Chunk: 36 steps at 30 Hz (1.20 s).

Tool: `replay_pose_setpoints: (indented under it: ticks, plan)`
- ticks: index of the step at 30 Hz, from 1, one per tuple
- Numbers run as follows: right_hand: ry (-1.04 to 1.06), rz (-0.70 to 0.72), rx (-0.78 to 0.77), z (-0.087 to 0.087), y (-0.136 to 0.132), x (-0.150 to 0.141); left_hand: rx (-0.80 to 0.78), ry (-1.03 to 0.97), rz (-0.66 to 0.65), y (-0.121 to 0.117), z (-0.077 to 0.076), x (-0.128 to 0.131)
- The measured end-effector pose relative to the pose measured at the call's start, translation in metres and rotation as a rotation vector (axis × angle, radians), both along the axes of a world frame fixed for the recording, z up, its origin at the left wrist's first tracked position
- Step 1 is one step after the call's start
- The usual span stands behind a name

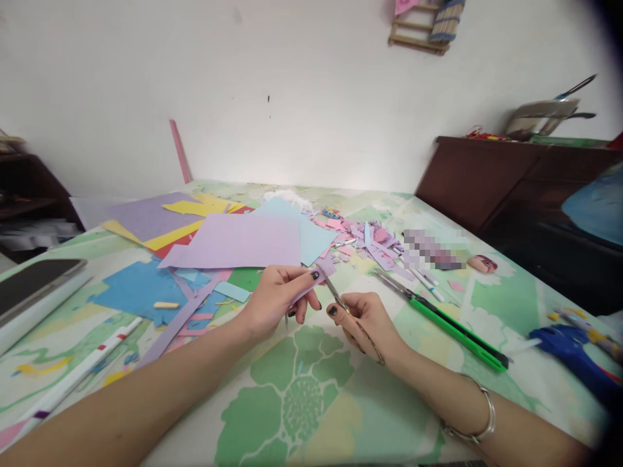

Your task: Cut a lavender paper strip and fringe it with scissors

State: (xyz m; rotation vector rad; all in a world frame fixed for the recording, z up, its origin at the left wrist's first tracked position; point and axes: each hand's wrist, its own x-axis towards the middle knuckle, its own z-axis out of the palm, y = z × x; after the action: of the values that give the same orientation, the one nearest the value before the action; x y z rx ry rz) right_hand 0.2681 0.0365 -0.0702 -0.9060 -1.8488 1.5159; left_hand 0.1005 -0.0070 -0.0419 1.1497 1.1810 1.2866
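Note:
My left hand (280, 295) pinches a small piece of purple paper (327, 267) between thumb and fingers, over the middle of the table. In my right hand (367, 324) is a pair of small scissors (331, 284), its blades pointing up and left against the paper's edge. How far the blades are apart I cannot tell. Behind my left hand lies a large lilac sheet (238, 240), partly over a light blue sheet (316, 237). A green utility knife (452, 329) rests to the right of my right hand.
Paper scraps (370, 240) are heaped behind my hands. A blue glue gun (564, 347) lies at the right, an eraser (481, 263) farther back. At the left are a phone (39, 285), a white marker (87, 366) and blue foam sheets (131, 288). A dark cabinet (479, 175) borders the table.

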Motion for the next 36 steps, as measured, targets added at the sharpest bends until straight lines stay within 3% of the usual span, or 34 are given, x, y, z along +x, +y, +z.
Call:
replay_pose_setpoints:
  ticks: [22,36]
  plan:
    - [0.064,0.069,0.003,0.0001,-0.0016,0.0016,0.005,-0.048,-0.013,0.002,-0.003,-0.0009]
    - [-0.014,-0.001,0.044,-0.0027,0.0009,-0.001,0.011,-0.018,-0.01,0.0013,-0.0012,0.0001]
